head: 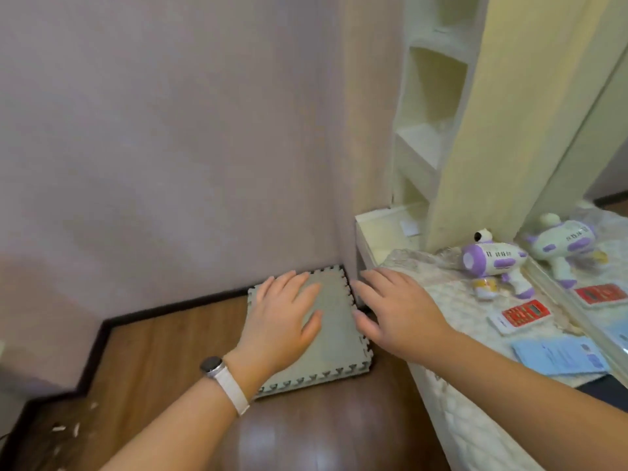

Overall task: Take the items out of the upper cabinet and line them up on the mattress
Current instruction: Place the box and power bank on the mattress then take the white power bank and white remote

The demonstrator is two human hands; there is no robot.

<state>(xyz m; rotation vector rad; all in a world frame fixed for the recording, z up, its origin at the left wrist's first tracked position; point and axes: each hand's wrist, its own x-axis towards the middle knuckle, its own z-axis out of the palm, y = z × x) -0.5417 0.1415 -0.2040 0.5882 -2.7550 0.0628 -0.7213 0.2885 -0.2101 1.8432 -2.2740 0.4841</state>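
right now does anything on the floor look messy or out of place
Yes: small white scraps lie scattered on the wood floor near the dark skirting, at the lower left, like chips or torn bits. They are too blurred to identify. Nothing else stands out.

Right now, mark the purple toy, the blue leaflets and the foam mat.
purple toy (492, 261), head view, white barrel body.
blue leaflets (560, 358), head view, middle of top sheet.
foam mat (339, 348), head view, bare top surface.

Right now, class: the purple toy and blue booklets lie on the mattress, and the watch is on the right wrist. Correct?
No. The head view shows the watch on the left wrist. The purple toy and blue booklets do lie on the mattress.
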